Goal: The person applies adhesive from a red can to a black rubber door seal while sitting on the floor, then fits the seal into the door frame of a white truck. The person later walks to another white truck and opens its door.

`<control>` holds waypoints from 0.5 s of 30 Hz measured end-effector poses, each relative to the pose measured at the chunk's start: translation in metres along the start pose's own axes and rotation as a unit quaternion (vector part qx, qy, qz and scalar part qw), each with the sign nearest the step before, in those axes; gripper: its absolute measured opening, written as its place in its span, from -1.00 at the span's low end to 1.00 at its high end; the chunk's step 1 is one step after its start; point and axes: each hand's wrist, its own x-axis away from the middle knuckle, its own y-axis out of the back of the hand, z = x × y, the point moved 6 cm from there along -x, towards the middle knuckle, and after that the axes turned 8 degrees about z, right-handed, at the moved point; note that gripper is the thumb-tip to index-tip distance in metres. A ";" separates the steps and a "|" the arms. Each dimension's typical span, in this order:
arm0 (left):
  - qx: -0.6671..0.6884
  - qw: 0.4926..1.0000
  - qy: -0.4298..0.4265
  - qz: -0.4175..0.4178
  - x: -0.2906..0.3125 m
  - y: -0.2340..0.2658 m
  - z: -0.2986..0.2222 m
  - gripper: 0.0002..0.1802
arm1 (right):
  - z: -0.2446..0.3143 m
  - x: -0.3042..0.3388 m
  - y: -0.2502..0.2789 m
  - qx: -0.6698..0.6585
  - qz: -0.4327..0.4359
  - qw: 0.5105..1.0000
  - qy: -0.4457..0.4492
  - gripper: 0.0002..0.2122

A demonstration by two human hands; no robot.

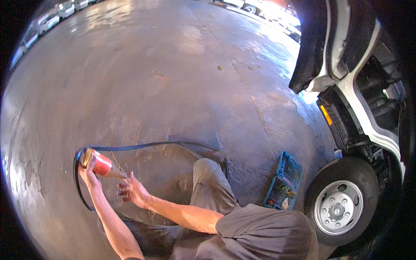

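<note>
In my left hand is a bottle with a red label, a golden-brown base and a narrowing end. It lies tilted, its narrow end toward my right hand. My right hand is open, with the fingers apart and a fingertip close to that narrow end; whether it touches cannot be made out. A long dark hose or rubber strip curves in a loop behind and around my left hand. Whether the left fingers also touch the strip is hidden.
At my right stands a white vehicle with a wheel and an open door. Between my knee and the wheel sits a blue plastic crate with loose items. Parked vehicles line the far left. The concrete floor has worn patches.
</note>
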 end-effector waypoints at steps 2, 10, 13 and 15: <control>-0.009 1.000 -0.008 0.012 0.001 -0.003 -0.005 -0.25 | 0.001 0.001 -0.002 0.006 0.005 1.000 0.003 -0.32; -0.006 1.000 -0.006 0.013 0.001 -0.001 -0.006 -0.12 | 0.002 0.002 -0.007 0.007 0.000 1.000 0.001 -0.33; 0.032 0.999 -0.009 0.016 -0.002 -0.003 -0.002 -0.11 | 0.003 0.001 -0.008 -0.002 0.004 1.000 -0.010 -0.34; 0.016 1.000 -0.004 0.011 -0.002 -0.002 -0.001 -0.10 | 0.002 0.002 -0.007 0.000 -0.015 1.000 -0.018 -0.34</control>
